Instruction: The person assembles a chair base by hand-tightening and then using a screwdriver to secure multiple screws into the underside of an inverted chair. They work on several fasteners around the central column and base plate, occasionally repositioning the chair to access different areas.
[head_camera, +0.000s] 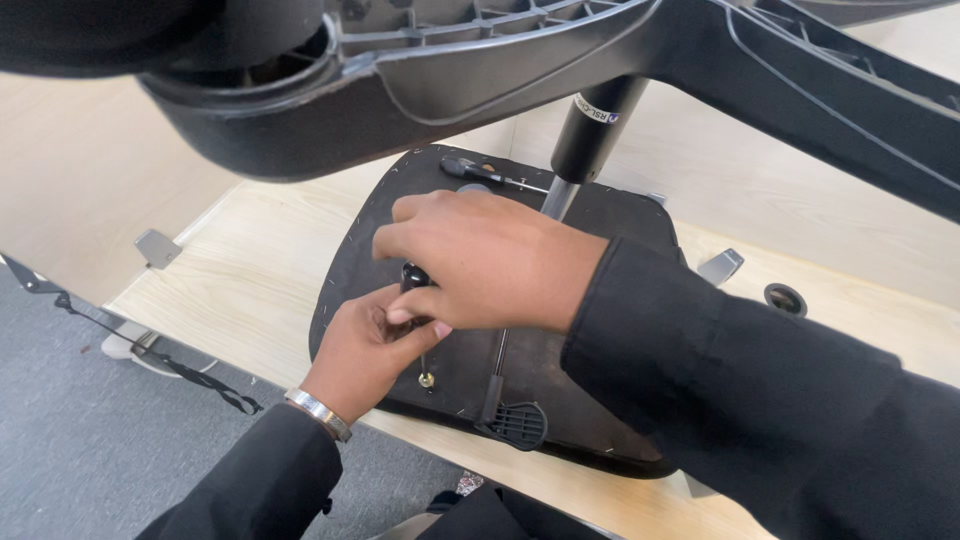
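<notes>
Overhead, chair base (420, 90) (blocking view)

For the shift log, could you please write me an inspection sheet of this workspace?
Surface: light wood table, bearing an upturned black seat.
Job's things: screwdriver upright on a brass screw; gas cylinder rises to the chair base.
Clutter: second screwdriver lying on the seat; lever.
Grippers: right hand atop the handle, left hand steadying the shaft.
Cables: black strap at the table edge.
Surroundings: grey carpet.
</notes>
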